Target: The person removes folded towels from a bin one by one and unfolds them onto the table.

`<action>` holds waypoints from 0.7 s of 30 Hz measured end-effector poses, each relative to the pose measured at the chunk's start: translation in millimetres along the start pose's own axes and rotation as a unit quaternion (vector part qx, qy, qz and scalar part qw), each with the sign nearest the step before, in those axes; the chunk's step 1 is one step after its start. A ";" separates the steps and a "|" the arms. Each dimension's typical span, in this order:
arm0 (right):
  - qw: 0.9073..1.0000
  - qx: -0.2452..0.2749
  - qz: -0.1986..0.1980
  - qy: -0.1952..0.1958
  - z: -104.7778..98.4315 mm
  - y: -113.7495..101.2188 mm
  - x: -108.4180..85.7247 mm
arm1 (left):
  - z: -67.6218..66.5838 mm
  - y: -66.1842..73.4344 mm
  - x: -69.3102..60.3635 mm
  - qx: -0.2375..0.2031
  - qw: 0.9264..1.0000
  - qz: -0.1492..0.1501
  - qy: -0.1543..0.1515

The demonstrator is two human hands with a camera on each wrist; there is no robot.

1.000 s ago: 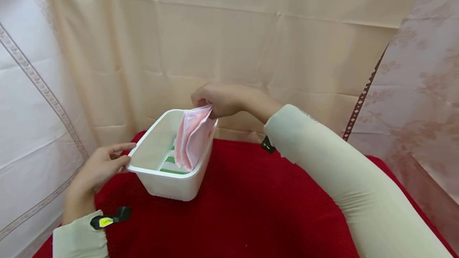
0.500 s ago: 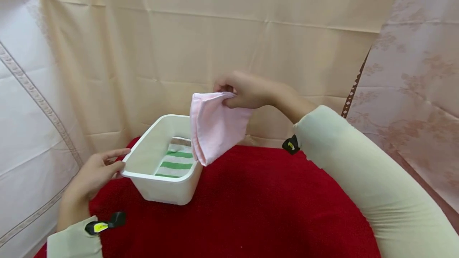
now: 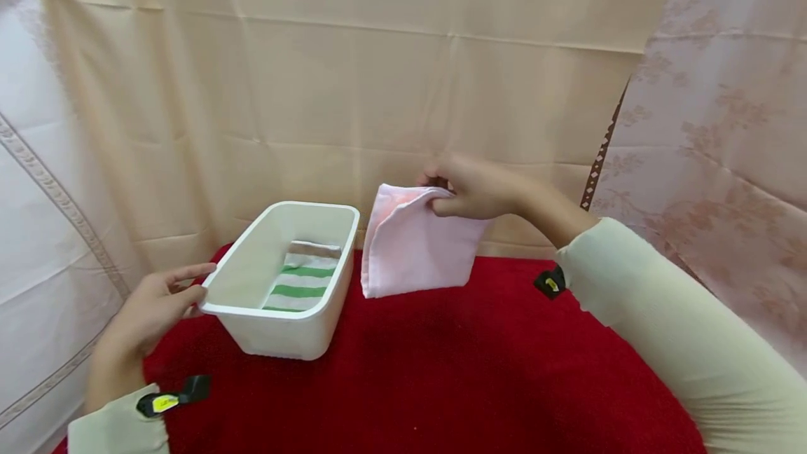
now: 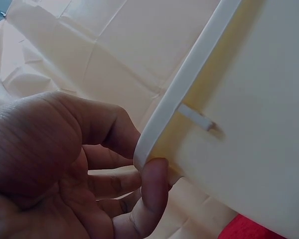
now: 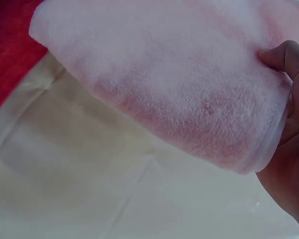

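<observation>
Nearest part of the red-covered table [image 3: 435, 377] runs out in front of the white plastic bin [image 3: 274, 337], and the bin sits right on it. Left hand [image 3: 141, 310] has the bin's near-left rim corner pinched between thumb and fingers. Down inside the bin there's a cloth with green and white stripes [image 3: 302, 280], plus a brownish band toward the bin's far end. Just right of the bin, not touching it, hangs a folded pink towel [image 3: 422, 247], pretty fuzzy in the right wrist view. Right hand [image 3: 476, 188] is pinching it by the top edge, thumb on the near side. Way behind the bin it's all creased beige curtain [image 3: 353, 76], with a floral drape [image 3: 725, 111] off to the bin's far right.
</observation>
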State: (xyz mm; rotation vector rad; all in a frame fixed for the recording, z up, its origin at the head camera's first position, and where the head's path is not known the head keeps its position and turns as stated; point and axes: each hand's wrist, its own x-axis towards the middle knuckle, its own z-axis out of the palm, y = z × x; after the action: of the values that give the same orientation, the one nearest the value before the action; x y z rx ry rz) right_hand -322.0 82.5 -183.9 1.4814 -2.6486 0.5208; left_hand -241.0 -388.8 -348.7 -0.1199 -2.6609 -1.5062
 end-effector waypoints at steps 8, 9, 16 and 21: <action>0.999 0.039 0.016 0.011 29.0 24.8 -25.9 | -4.4 -4.8 1.8 -0.005 1.000 0.004 0.002; 0.999 0.042 0.016 0.012 33.5 27.7 -29.1 | -5.0 -5.6 1.6 -0.005 1.000 0.004 0.003; 0.997 0.060 0.039 -0.013 57.5 37.2 -49.7 | -9.3 -9.0 -0.3 -0.002 1.000 0.006 0.003; 0.998 0.044 0.030 -0.028 62.5 34.1 -61.6 | -11.4 -5.9 0.5 0.000 1.000 0.011 0.010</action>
State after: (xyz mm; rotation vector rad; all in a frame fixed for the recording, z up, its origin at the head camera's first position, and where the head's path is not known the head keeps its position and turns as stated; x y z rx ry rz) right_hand -310.7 129.1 -264.9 1.4650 -2.7534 0.6166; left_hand -241.8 -401.6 -347.9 -0.1330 -2.6357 -1.4933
